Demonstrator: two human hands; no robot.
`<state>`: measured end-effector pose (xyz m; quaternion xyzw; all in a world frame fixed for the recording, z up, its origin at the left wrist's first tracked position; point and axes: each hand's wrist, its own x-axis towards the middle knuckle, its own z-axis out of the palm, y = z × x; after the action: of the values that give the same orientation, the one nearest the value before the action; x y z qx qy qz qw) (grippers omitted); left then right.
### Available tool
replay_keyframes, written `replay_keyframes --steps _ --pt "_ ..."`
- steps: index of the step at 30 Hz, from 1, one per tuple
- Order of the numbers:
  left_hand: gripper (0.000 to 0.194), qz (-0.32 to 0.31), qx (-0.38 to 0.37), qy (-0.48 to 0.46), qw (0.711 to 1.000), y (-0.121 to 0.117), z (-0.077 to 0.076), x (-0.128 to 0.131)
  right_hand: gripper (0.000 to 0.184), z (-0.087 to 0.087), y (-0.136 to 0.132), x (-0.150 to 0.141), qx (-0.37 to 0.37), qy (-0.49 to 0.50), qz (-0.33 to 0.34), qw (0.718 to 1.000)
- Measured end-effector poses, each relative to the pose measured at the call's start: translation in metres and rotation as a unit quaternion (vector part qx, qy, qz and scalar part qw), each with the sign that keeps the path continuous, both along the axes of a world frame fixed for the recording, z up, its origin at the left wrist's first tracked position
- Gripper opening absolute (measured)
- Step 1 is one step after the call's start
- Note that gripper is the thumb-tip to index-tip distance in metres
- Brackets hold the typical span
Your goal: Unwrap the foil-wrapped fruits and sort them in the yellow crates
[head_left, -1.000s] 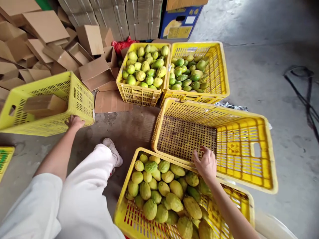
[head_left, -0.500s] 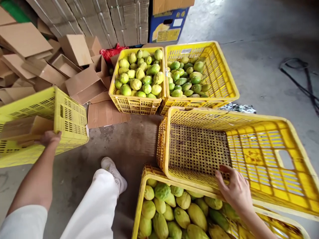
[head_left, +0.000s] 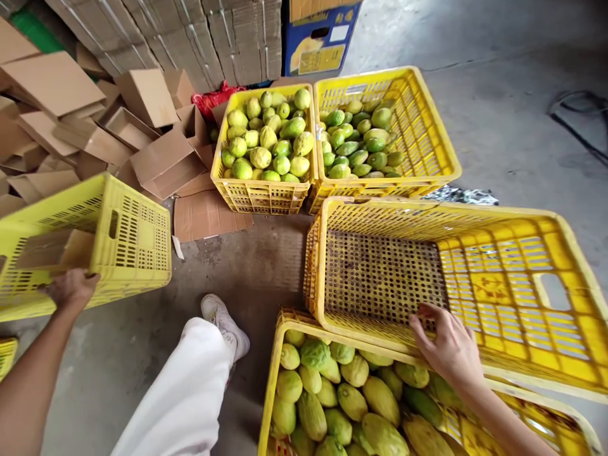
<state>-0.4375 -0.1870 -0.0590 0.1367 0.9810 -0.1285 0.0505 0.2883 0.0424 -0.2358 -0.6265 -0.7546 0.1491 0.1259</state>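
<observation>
My left hand (head_left: 72, 288) is closed around the near rim of a lime-yellow plastic crate (head_left: 135, 244), which holds a cardboard box (head_left: 59, 248). My right hand (head_left: 449, 345) hangs over the near rim of a deep yellow crate (head_left: 503, 266) with no fruit in it. Its thumb and index finger are apart; the other fingers are partly hidden. That crate overlaps the edge of another yellow crate (head_left: 270, 386), filled with yellow-green oval fruits (head_left: 351, 402) that look like papayas. My right forearm crosses above them.
Two more yellow crates of fruit, one fuller (head_left: 261, 195) and one partly filled (head_left: 434, 139), stand ahead. Small cardboard boxes (head_left: 154, 161) are heaped at the left, before stacked flattened cartons (head_left: 244, 44). A blue carton (head_left: 320, 41) stands behind; a black cable (head_left: 579, 126) lies at right.
My view has shifted, bringing the crates at right closer. The lime-yellow crate has moved left and towards me with my left hand on it. My right hand stays at the fruitless crate's near rim.
</observation>
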Motion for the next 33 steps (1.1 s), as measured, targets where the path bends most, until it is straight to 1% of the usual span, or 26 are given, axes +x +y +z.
replay_keyframes --steps 3,5,7,11,14,18,21,24,29,31,33 --pt "0.036 -0.035 0.002 0.044 0.998 -0.008 0.014 0.011 0.039 -0.001 0.0 0.0 -0.003 -0.012 0.01 1.0" --pt "0.032 -0.085 0.007 0.03 0.996 -0.004 0.016 0.027 0.042 0.0 0.0 -0.001 -0.008 -0.016 0.014 1.0" --pt "0.029 -0.109 0.01 0.012 0.994 0.007 0.014 0.049 0.044 0.001 -0.001 -0.002 -0.01 -0.015 0.016 1.0" --pt "0.025 -0.132 -0.007 -0.037 0.991 0.038 0.002 0.111 0.042 0.002 -0.002 -0.006 -0.003 -0.012 0.016 1.0" --pt "0.021 -0.192 -0.038 -0.058 0.979 0.056 -0.006 0.164 0.039 0.004 -0.003 -0.009 0.005 0.001 0.013 1.0" --pt "0.022 -0.227 -0.084 -0.083 0.967 0.066 -0.013 0.225 0.039 0.01 -0.004 -0.016 0.003 0.007 0.015 1.0" --pt "0.026 -0.246 -0.088 -0.094 0.961 0.068 -0.015 0.259 0.042 0.016 -0.006 -0.021 -0.007 0.002 0.008 1.0" --pt "0.031 -0.24 -0.082 -0.088 0.963 0.074 -0.01 0.277 0.043 0.022 -0.007 -0.027 -0.017 -0.002 0.009 1.0" --pt "0.039 -0.221 -0.073 -0.068 0.97 0.085 0.003 0.29 0.047 0.032 -0.006 -0.032 -0.048 -0.02 0.015 0.999" --pt "0.038 -0.23 -0.087 -0.07 0.967 0.082 0.002 0.301 0.047 0.037 -0.005 -0.034 -0.065 -0.026 0.016 0.997" --pt "0.033 -0.256 -0.112 -0.085 0.956 0.072 -0.002 0.316 0.047 0.04 -0.005 -0.035 -0.077 -0.029 0.018 0.996"
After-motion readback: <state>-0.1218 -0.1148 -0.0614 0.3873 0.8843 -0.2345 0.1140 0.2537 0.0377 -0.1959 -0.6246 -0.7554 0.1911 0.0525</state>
